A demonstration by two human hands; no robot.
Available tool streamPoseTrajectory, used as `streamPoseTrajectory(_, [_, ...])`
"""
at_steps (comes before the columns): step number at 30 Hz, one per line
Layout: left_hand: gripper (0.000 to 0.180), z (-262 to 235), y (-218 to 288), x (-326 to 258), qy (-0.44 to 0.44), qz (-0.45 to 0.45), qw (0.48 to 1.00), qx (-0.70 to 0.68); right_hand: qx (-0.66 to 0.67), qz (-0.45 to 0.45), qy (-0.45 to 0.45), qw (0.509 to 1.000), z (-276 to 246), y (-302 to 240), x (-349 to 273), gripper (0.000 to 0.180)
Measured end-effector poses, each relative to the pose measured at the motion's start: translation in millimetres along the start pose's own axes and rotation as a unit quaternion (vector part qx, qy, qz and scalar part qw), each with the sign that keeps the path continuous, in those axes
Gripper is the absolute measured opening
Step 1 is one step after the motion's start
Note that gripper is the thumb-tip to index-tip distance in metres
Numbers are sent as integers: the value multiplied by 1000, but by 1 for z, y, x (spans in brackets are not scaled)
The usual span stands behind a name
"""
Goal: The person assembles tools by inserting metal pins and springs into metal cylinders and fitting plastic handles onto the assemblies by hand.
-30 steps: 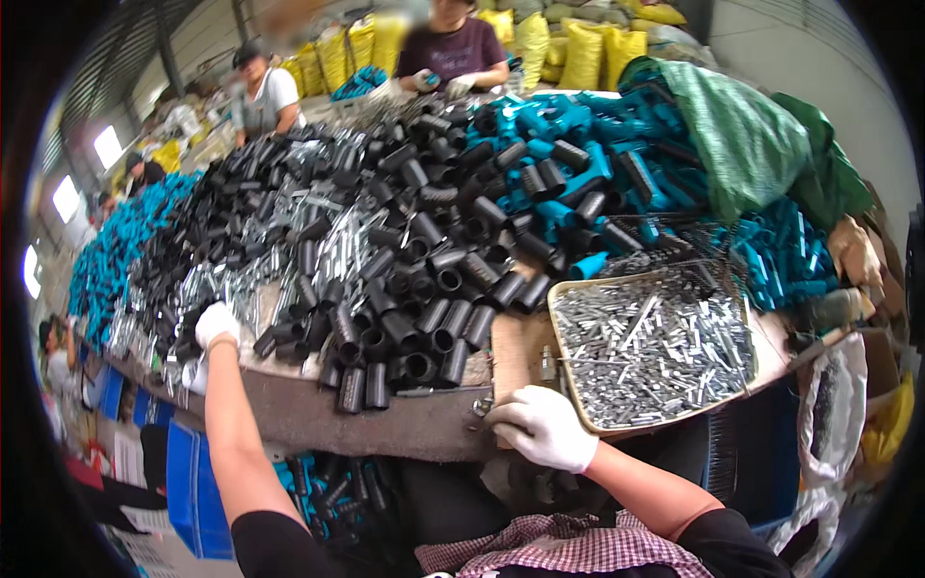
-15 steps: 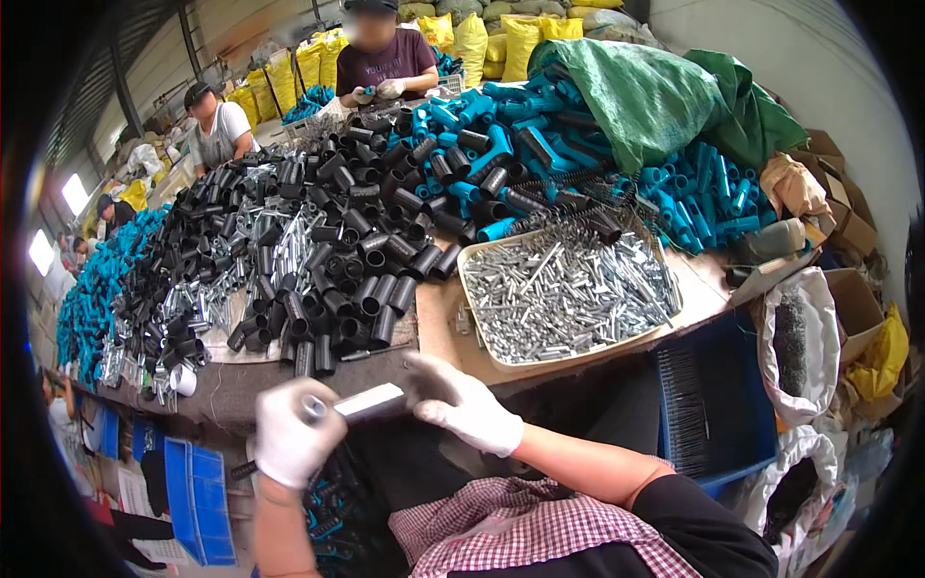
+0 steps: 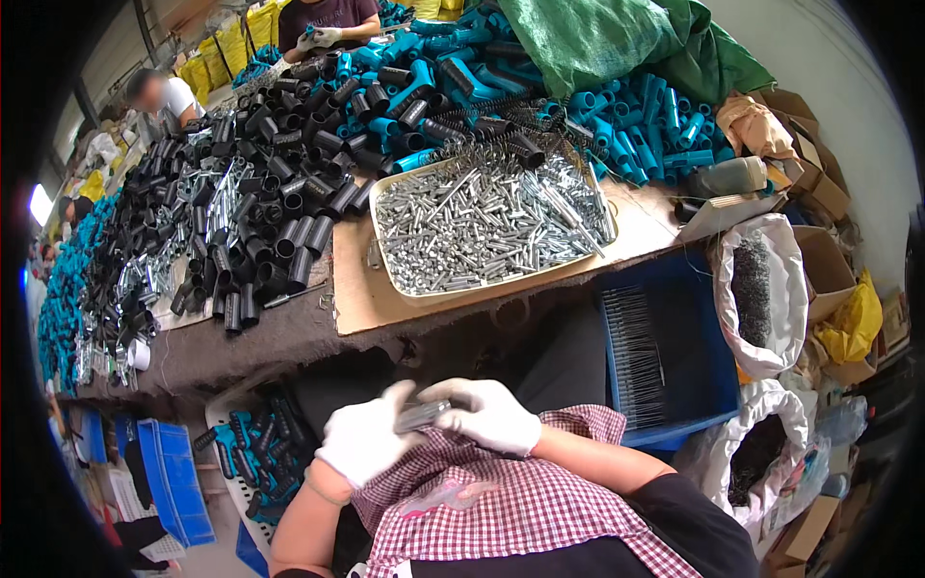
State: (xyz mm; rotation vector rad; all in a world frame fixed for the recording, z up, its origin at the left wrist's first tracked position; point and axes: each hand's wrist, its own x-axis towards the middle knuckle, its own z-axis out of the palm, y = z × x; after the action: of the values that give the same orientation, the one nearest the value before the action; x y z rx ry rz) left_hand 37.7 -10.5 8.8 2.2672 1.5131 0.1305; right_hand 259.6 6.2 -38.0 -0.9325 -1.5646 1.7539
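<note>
Close to my lap, my left hand [image 3: 364, 443] in a white glove is closed around a short grey metallic piece [image 3: 422, 416]. My gloved right hand [image 3: 493, 416] grips the same piece from the other side, its fingers curled at the right end. Motion blur and the fingers hide the exact kind of the piece. Beyond the hands, at the table's edge, lies a shallow cream tray [image 3: 409, 300] heaped with small silver metal pins [image 3: 462, 231]. A pile of black plastic sleeves [image 3: 279, 231] lies on the table to the tray's left.
Teal plastic handles [image 3: 665, 125] are heaped at the back, partly under a green sheet [image 3: 626, 48]. A blue bin [image 3: 699, 356] with thin metal rods stands right. A white crate [image 3: 231, 482] of teal-and-black parts is low left. White sacks [image 3: 790, 279] stand far right; co-workers sit across the table.
Both hands have drawn down and closer to my lap, bringing the metallic piece along. My right hand, earlier spread beside it, now closes on it. The view has tilted down and right.
</note>
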Motion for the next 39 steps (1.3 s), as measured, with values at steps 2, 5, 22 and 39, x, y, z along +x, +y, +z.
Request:
streamPoseTrajectory(2, [74,4,17,9,-40,-16,998,44,36,-11,-6,999,8,17,3,38])
streamPoseTrajectory(5, [70,-15,46,11,24,33,996,83,240,51,-50,968,-5,46,8,48])
streamPoseTrajectory(22, [34,0,37,11,229,80,922,-301,-69,-120,13,990,-28,21,14,34])
streamPoseTrajectory(39, [56,10,23,-9,252,35,873,-416,-585,-254,303,709,-210,-123,132,12])
